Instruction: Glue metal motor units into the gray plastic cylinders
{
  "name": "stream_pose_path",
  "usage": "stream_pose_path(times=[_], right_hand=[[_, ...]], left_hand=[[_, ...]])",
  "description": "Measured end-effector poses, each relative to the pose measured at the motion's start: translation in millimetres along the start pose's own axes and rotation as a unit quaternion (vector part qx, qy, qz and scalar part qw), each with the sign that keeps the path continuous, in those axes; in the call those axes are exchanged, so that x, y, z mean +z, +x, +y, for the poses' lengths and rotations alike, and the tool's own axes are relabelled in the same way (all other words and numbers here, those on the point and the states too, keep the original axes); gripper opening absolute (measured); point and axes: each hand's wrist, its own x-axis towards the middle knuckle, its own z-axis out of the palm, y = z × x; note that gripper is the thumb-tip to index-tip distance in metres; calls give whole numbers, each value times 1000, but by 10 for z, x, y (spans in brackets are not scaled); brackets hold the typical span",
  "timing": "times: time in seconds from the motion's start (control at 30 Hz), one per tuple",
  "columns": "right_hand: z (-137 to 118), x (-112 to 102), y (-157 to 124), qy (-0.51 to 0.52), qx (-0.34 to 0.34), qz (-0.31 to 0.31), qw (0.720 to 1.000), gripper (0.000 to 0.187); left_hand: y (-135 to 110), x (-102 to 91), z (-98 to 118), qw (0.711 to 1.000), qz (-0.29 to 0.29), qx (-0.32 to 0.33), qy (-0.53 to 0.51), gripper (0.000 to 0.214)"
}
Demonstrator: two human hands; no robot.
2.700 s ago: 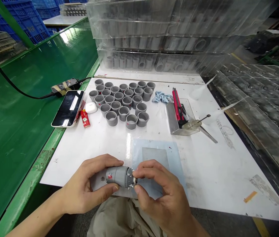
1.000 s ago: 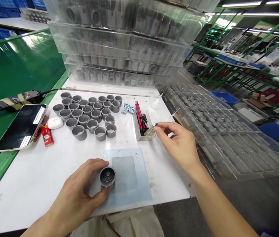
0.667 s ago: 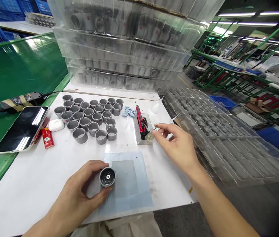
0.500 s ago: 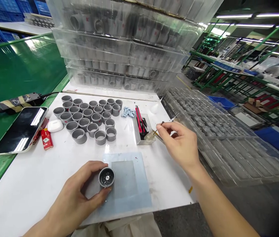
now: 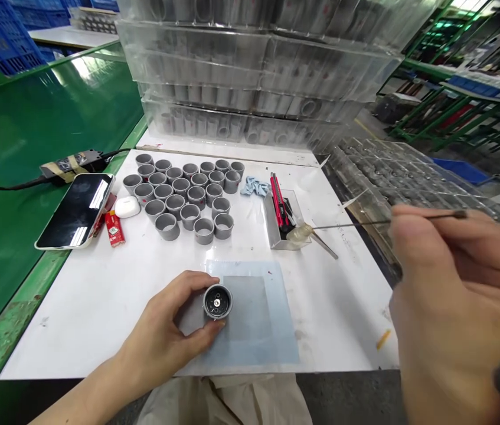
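Note:
My left hand [image 5: 167, 330] grips a short grey cylinder [image 5: 218, 302] between thumb and fingers. Its top faces me, showing a black disc inside the grey rim and a shiny spot at the centre. The cylinder is over the left part of a light-blue sheet [image 5: 283, 330]. Pinched in my right hand [image 5: 457, 283], partly blurred, is a thin dark rod [image 5: 351, 225]. The rod's far end reaches a small yellowish, translucent piece [image 5: 300, 232] at the front corner of a clear box [image 5: 280, 244]. Inside the box stands a red-and-black utility knife [image 5: 278, 203].
Several grey rings [image 5: 181, 189] stand grouped behind the sheet, near a crumpled blue cloth [image 5: 256, 186]. A phone [image 5: 75, 211], a white case [image 5: 127, 206] and a red packet [image 5: 114, 229] lie at left. Stacked clear bins [image 5: 214, 59] rise behind; clear trays [image 5: 402, 171] are at right.
My right hand has drawn right and closer to the camera, bringing the rod into a long sideways line. My left hand still holds the cylinder. The whole view has shifted.

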Motion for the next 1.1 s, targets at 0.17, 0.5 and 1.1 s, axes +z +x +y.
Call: stream_pose_path(times=[0.17,0.5,1.1], right_hand=[[-387,55,-402,99,-9,-202,974,22],[-401,327,-757,160,54,-325,931,22],[-380,204,-682,146,53,-308,939,31]], left_hand=[[-1,-9,12,1000,-6,4,-10,45],[-11,-2,-34,999,-20,-19,-44,43],[10,6,-21,1000,-11,-6,-25,42]])
